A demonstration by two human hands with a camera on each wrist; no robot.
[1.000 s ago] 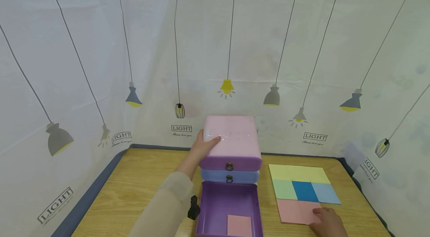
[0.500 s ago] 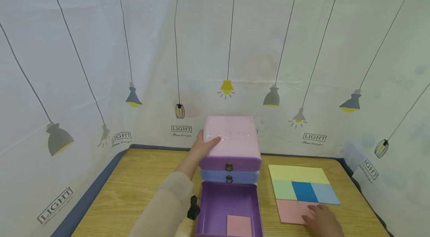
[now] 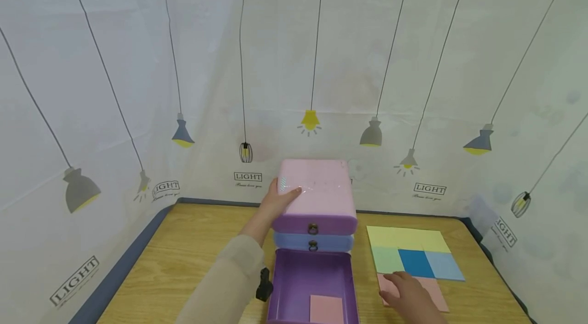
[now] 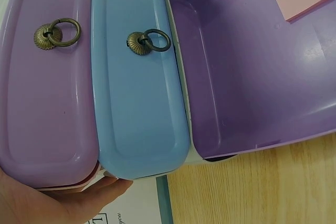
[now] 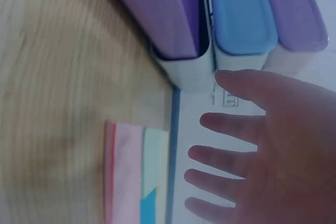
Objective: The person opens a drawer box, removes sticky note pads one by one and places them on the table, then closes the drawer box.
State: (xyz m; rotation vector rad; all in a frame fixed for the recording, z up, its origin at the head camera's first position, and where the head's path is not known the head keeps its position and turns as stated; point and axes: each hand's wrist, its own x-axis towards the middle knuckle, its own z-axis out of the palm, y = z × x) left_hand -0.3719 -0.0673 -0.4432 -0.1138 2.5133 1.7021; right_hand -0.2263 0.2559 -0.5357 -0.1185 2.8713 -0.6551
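Note:
A small drawer box [image 3: 317,186] with a pink top stands mid-table. My left hand [image 3: 277,199] grips its upper left edge, thumb on top; in the left wrist view its fingers [image 4: 100,195] wrap the side. The lowest purple drawer [image 3: 303,270] is pulled out, with one pink sticky-note pad [image 3: 326,308] inside. On the right, more pads lie edge to edge: yellow [image 3: 406,239], green [image 3: 388,260], dark blue [image 3: 416,263], light blue [image 3: 444,265] and pink [image 3: 434,293]. My right hand [image 3: 413,301] is over the pink row, fingers spread in its wrist view; contact is unclear.
Above the pulled-out drawer, a blue drawer [image 3: 331,242] and a purple one [image 3: 337,224] are closed, each with a ring pull. The wooden table [image 3: 193,252] ends at a wall covering [image 3: 285,58] printed with lamps. A black device [image 3: 264,284] sits at my left wrist.
My right hand has moved left across the pink pads, from the right one toward the left one, uncovering the right pad. The left hand and the drawer box stay put.

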